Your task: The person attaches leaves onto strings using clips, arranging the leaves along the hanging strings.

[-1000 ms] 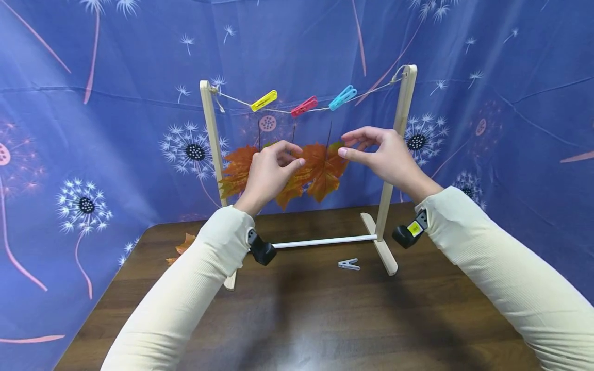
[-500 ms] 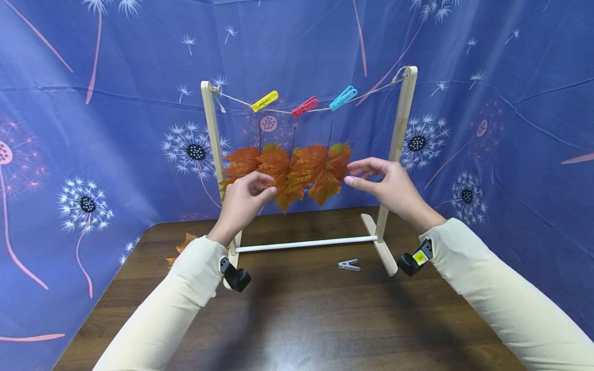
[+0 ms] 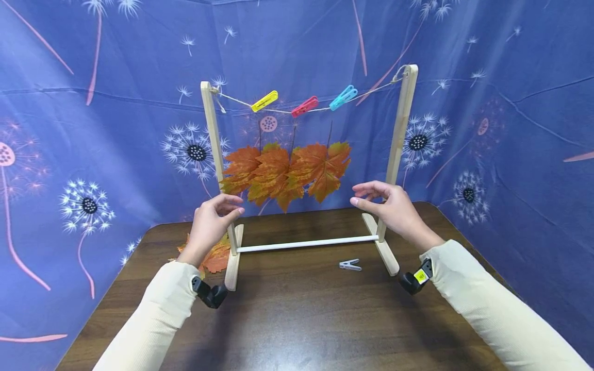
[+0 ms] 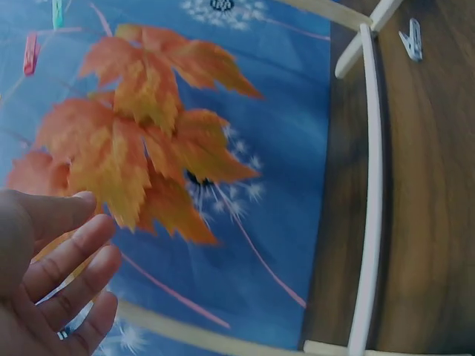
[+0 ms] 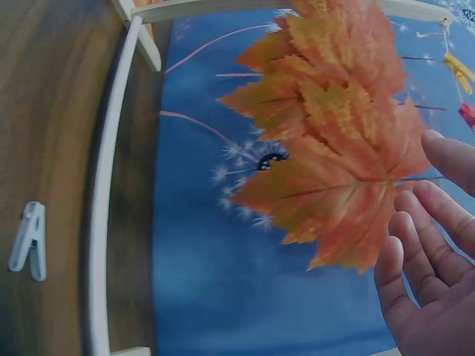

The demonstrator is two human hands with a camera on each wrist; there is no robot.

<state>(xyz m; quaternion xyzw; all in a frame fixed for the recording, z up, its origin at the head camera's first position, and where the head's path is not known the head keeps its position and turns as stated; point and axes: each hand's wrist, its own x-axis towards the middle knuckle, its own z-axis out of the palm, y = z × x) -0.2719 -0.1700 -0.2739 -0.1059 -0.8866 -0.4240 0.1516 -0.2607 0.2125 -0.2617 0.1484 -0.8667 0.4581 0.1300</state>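
Observation:
Three orange maple leaves (image 3: pixel 320 167) hang by their dark stems below a string (image 3: pixel 278 110). A yellow clothespin (image 3: pixel 264 101), a red clothespin (image 3: pixel 304 106) and a blue clothespin (image 3: pixel 343 98) sit on that string above the stems. My left hand (image 3: pixel 211 221) is in the air at the left post, below the leaves, with relaxed fingers and nothing in them. To the right of the leaves my right hand (image 3: pixel 390 206) hovers before the right post, its fingers loosely bent and holding nothing. Neither hand touches a leaf in the head view.
A wooden frame (image 3: pixel 401 123) with a white crossbar (image 3: pixel 306 243) carries the string. On the brown table (image 3: pixel 297 319) lies a grey clothespin (image 3: pixel 350 265) near the right foot. More maple leaves (image 3: pixel 215 256) lie behind my left wrist. A blue dandelion-print cloth (image 3: pixel 116 129) hangs behind.
Both hands have moved down and away from the hanging leaves, the left hand also well to the left. The leaves on the table show more now. The hanging leaves stay in place.

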